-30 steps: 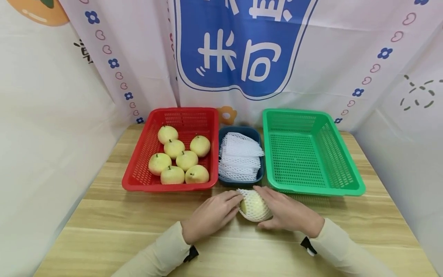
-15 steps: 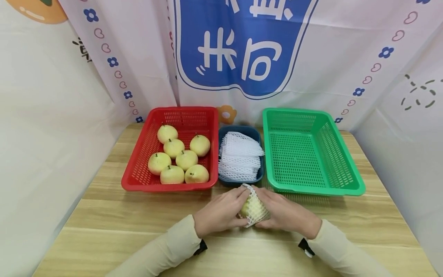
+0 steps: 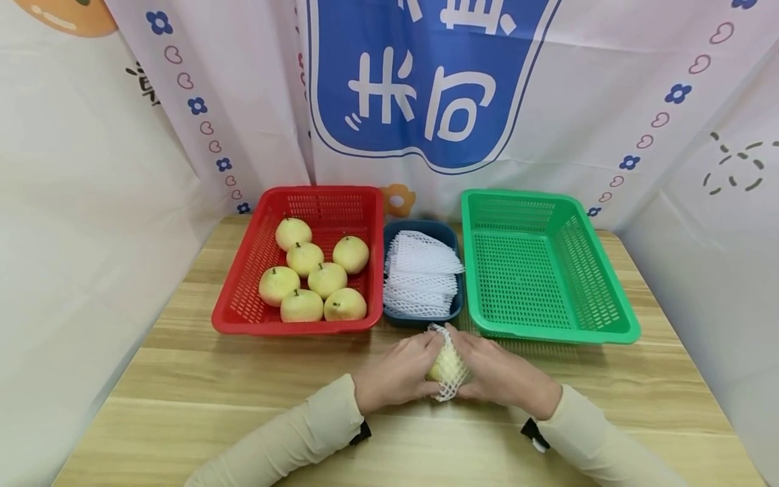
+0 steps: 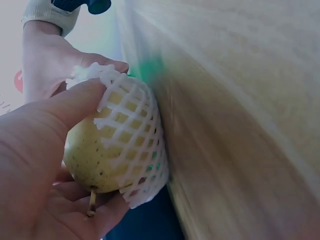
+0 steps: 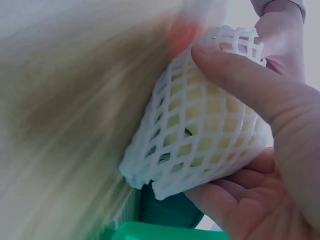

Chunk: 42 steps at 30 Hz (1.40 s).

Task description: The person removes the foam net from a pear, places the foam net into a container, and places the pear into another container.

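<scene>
Both hands hold one yellow pear [image 4: 86,155] partly inside a white foam net sleeve [image 5: 205,115], low over the table in front of the blue bin. My left hand [image 3: 398,370] grips the stem end, its thumb on the net's open edge and its fingers under the fruit. That end is bare in the left wrist view, stem sticking out between the fingers. On the other side, my right hand [image 3: 505,373] has its thumb on the netting and its fingers curled beneath. In the right wrist view the net covers the pear and extends past it as a loose end.
A red basket [image 3: 292,328] with several bare pears [image 3: 302,306] stands at the back left. Beside it, a dark blue bin [image 3: 459,308] holds stacked foam nets [image 3: 422,267]. To the right is a green basket [image 3: 554,334]. A printed cloth [image 3: 255,81] hangs behind.
My left hand has moved right and closed round the pear's bare end, thumb and fingers at the net's edge. The net's left edge now stands more upright. The right hand stays almost in place.
</scene>
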### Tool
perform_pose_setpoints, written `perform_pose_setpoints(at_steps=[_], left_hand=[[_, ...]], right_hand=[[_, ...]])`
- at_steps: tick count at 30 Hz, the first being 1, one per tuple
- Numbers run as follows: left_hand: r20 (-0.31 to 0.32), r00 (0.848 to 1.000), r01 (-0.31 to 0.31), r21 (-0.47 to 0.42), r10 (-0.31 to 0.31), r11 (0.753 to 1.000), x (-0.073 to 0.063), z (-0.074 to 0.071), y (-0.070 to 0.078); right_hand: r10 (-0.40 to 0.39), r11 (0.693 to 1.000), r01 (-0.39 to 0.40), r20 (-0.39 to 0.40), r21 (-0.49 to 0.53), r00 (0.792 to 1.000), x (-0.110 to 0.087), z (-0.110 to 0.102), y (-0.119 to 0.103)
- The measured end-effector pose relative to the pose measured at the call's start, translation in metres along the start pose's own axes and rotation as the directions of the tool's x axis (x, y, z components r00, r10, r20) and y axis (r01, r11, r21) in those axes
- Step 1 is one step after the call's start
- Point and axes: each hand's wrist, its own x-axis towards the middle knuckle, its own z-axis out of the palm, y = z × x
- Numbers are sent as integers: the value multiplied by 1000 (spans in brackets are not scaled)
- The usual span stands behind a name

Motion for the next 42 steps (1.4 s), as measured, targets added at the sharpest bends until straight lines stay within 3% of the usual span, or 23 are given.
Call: perform_pose_setpoints(at_steps=[7,11,19,29,35,42], left_hand=[[11,1000,28,-150,-26,988,-9,-5,-8],[-1,999,51,-186,-53,981,-15,-9,-12],[-69,995,57,-164,-69,985,-27,-14,-20],[-59,992,97,-193,-111,976,-39,-18,-25],[-65,992,97,-199,-112,975,-42,-18,-27],[-49,993,92,-193,-103,977,-42,-16,-29]], right_hand=[[-101,994,103,-60,30,993,2,2,0],[-144,988,148,-85,48,986,1,1,0],[-19,998,19,9,68,1000,6,-7,-6],[-33,998,32,-17,-55,999,-1,-23,-13],[24,996,-23,10,-81,1000,-8,-47,-21],[11,998,-10,18,-59,1000,-12,-81,-24]])
